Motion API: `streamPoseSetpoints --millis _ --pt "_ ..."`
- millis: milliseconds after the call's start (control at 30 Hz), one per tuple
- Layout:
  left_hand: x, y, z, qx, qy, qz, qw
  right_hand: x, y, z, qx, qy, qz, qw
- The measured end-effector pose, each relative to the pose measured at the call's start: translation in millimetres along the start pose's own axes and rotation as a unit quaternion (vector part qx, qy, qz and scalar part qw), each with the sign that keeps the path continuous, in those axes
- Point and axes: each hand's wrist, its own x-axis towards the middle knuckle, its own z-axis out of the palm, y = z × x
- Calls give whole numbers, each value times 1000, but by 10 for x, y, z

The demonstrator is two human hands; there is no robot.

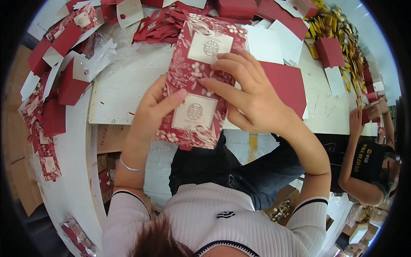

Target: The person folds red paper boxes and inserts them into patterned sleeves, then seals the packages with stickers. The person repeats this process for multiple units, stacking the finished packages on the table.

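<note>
A long red box (pixel 199 70) with a pale floral print and two cream square labels is held tilted over the table's near edge. My left hand (pixel 152 107) grips its left side, thumb pressed on the front beside the lower label and the other fingers hidden behind. Over the right half of the same face is my right hand (pixel 252 92), fingers apart. Its index fingertip touches the print between the labels, and other fingertips rest by the upper label. How thick the box is cannot be made out.
On the white table (pixel 113 96) lie a heap of red ribbon-like strips (pixel 158 25), a red panel (pixel 284 88) and white sheets (pixel 263 43). Red boxes (pixel 75 81) crowd the left. Gold packets (pixel 334 25) pile at right, near a co-worker's hands (pixel 359 118).
</note>
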Motion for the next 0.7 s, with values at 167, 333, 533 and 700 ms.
streamPoseSetpoints --millis 167,333,533,700 --pt "-51 -290 126 -55 66 42 995 41 -103 315 133 39 102 985" --pt "-189 -469 23 -108 136 45 984 275 115 379 355 127 148 914" --pt "-155 -455 -95 -148 116 -6 982 303 1275 700 -143 11 267 953" --pt "-214 -467 -172 -60 139 36 988 326 1487 797 -255 0 151 955"
